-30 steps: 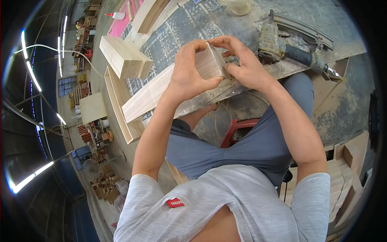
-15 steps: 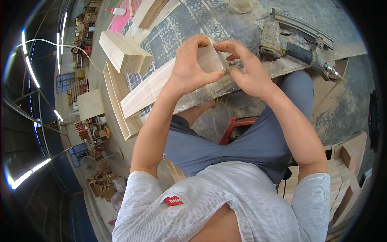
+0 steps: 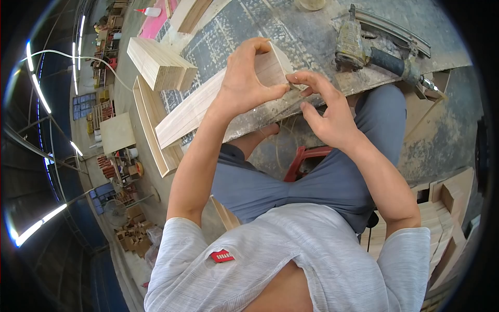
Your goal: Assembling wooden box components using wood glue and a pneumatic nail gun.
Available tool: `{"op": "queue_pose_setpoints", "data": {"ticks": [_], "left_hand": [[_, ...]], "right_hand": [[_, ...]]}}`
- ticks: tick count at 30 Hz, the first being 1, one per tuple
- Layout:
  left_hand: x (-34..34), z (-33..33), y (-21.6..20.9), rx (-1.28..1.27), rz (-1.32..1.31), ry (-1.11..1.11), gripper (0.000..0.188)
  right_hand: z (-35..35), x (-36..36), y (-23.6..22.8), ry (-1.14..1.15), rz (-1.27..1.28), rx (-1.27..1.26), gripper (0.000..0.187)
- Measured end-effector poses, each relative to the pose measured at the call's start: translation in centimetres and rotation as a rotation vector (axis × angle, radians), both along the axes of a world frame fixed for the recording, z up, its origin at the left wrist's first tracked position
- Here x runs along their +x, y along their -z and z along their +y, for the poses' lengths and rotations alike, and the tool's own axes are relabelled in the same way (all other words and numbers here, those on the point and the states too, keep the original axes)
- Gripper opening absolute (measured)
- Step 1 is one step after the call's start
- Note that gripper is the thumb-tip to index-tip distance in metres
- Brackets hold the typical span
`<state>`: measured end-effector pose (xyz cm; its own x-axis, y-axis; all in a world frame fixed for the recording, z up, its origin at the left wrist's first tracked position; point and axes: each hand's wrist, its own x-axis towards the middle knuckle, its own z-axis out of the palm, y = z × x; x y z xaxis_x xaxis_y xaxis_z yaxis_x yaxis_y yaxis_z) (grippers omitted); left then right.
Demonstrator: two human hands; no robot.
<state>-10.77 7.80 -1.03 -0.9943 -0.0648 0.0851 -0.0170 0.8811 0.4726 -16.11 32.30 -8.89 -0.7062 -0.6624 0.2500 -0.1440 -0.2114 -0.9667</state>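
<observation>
A long pale wooden box-like piece (image 3: 189, 115) lies slanting across the work table, its end pointing away to the right. My left hand (image 3: 238, 83) is clamped over that end, thumb on the near edge and fingers over the far one. At the end's near corner, my right hand (image 3: 332, 117) has its fingers bent and its thumb well apart from them. The right fingertips are at or just beside the corner; whether they touch it I cannot tell. Nothing shows between the right thumb and fingers.
A nail gun (image 3: 384, 60) with a hose lies at the table's right. Stacked wooden pieces (image 3: 158, 62) and an open wooden frame (image 3: 150, 130) sit at the left. A glue bottle (image 3: 152, 11) stands out at the far left of the paint-spotted table (image 3: 244, 26). Below is a red stool (image 3: 300, 162).
My right hand has drawn down and slightly right, from the middle of the end face to its near corner, and its thumb has spread away. The left hand keeps its grip.
</observation>
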Motion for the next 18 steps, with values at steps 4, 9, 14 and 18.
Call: {"op": "queue_pose_setpoints", "data": {"ticks": [4, 9, 14, 18], "left_hand": [[-0.1, 0.0, 0.0, -0.004, 0.004, 0.012, 0.089], [0.0, 0.1, -0.2, -0.019, -0.001, 0.017, 0.090], [0.1, 0.0, -0.4, -0.072, -0.012, 0.053, 0.091], [-0.2, 0.2, 0.3, -0.023, 0.041, 0.042, 0.092]], "right_hand": [[0.4, 0.0, 0.0, 0.025, -0.034, 0.037, 0.050], [0.0, -0.3, 0.1, 0.139, -0.157, 0.070, 0.037], [-0.6, -1.4, 0.9, 0.127, -0.357, 0.094, 0.027], [-0.9, -1.8, 1.3, 0.042, -0.481, 0.007, 0.020]]}}
